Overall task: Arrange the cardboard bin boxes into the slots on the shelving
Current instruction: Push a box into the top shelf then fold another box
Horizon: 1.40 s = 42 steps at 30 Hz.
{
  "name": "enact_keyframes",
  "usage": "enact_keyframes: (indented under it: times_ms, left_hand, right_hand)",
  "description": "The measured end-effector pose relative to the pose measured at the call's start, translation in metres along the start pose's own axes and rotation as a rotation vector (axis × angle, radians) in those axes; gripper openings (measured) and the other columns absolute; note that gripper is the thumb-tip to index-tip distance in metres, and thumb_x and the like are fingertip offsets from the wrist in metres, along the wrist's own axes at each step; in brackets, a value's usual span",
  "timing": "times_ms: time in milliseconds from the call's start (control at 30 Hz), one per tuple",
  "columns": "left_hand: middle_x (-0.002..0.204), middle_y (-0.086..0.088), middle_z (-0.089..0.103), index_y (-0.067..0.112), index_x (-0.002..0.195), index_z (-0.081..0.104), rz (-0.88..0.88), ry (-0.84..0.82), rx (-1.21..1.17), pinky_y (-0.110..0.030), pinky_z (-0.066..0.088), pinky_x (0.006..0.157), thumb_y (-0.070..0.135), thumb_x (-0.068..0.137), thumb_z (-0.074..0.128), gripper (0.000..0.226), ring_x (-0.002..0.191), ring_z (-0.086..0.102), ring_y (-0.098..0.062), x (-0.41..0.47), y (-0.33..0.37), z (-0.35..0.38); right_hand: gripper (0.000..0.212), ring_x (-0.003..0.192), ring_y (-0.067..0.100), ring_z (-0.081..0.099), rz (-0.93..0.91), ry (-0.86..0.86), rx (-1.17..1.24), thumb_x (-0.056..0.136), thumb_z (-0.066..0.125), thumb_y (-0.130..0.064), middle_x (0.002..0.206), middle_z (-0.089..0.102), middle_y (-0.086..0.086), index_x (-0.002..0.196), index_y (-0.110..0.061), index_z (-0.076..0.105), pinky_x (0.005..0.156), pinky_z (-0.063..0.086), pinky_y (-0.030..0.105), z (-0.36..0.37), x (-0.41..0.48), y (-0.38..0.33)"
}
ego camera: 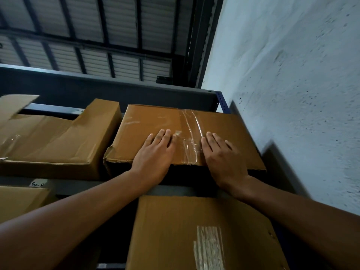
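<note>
A: Where to look?
B: Centre of frame. Taped cardboard bin box (152, 121) in the upper-row slot, close to the white wall (292, 94) at right, just beside a cut-front bin box (58, 137) at left.
A: Hands?
B: Left hand (153, 152) and right hand (224, 154) flat on the near face, either side of the clear tape (191, 121). Fingers (165, 134) straight and together, gripping nothing, just pressing.
A: Step in hand, then?
B: Probably seating it fully. Push with both palms evenly, level and straight back, so as not to skew toward the blue upright (224, 102). Go gently near the torn corner (109, 154) at lower left; soft cardboard, likely to buckle. Stop once flush with the neighbour's front.
</note>
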<state>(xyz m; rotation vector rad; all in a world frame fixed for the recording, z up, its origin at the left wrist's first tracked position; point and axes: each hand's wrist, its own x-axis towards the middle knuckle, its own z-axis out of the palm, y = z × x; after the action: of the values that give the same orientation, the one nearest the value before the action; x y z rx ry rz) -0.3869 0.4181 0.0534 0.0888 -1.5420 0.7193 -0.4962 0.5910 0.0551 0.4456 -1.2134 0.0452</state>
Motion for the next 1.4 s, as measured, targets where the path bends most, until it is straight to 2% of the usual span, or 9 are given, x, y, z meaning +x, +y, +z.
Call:
enact_keyframes:
  times_ms: [233,433,700,833,1167,1300,1400]
  left_hand:
    - [0.164,-0.012,0.011,0.009,0.156,0.015,-0.007,0.049,-0.009,-0.038,0.009,0.122,0.03,0.095,0.047,0.072,0.152,0.008,-0.024,0.0,-0.004,-0.035]
    - [0.164,-0.011,0.01,0.009,0.156,0.014,-0.026,0.044,0.001,-0.037,0.009,0.122,0.029,0.096,0.044,0.07,0.152,0.007,-0.024,0.002,0.0,-0.085]
    - [0.163,-0.014,0.011,0.007,0.155,0.013,-0.019,0.037,0.07,-0.04,0.011,0.123,0.028,0.095,0.04,0.07,0.151,0.009,-0.027,0.005,0.015,-0.167]
    - [0.164,-0.012,0.009,0.008,0.156,0.011,-0.012,0.039,0.066,-0.04,0.009,0.123,0.032,0.096,0.04,0.071,0.151,0.007,-0.025,0.013,0.02,-0.202]
    - [0.164,-0.007,0.013,0.014,0.155,0.014,-0.055,0.056,-0.002,-0.045,0.01,0.123,0.047,0.09,0.053,0.083,0.151,0.009,-0.022,0.006,0.008,-0.262]
    - [0.165,-0.004,0.007,0.018,0.156,0.008,-0.055,0.015,-0.051,-0.045,0.007,0.123,0.052,0.086,0.058,0.092,0.151,0.004,-0.021,-0.003,-0.011,-0.277]
    - [0.164,-0.003,-0.008,0.02,0.155,-0.006,-0.038,-0.044,-0.069,-0.052,0.002,0.122,0.062,0.082,0.06,0.106,0.151,-0.007,-0.023,-0.012,-0.027,-0.284]
  right_hand:
    - [0.056,0.114,0.033,0.064,-0.071,0.167,0.088,0.076,0.081,-0.02,0.126,0.064,0.017,0.126,-0.003,0.063,0.091,0.055,0.046,-0.019,0.002,0.008]
    - [0.061,0.114,0.031,0.064,-0.065,0.185,0.163,0.071,0.086,-0.022,0.125,0.065,0.015,0.125,-0.005,0.064,0.093,0.053,0.044,-0.062,0.009,0.021]
    - [0.057,0.126,0.032,0.056,-0.026,0.221,0.261,0.081,0.076,-0.023,0.134,0.06,0.014,0.133,-0.007,0.057,0.103,0.043,0.048,-0.128,0.013,0.046]
    - [0.06,0.122,0.032,0.058,0.003,0.244,0.27,0.076,0.081,-0.023,0.131,0.062,0.014,0.13,-0.007,0.06,0.1,0.042,0.046,-0.16,0.016,0.061]
    - [0.073,0.127,0.035,0.054,-0.028,0.193,0.268,0.07,0.086,-0.023,0.136,0.058,0.014,0.135,-0.011,0.055,0.103,0.039,0.049,-0.231,0.029,0.063]
    - [0.079,0.124,0.036,0.056,-0.038,0.179,0.252,0.06,0.091,-0.02,0.134,0.059,0.015,0.132,-0.011,0.058,0.099,0.043,0.052,-0.258,0.034,0.048]
    - [0.083,0.126,0.035,0.054,-0.048,0.163,0.227,0.057,0.091,-0.019,0.136,0.058,0.015,0.133,-0.012,0.057,0.1,0.042,0.052,-0.276,0.033,0.034]
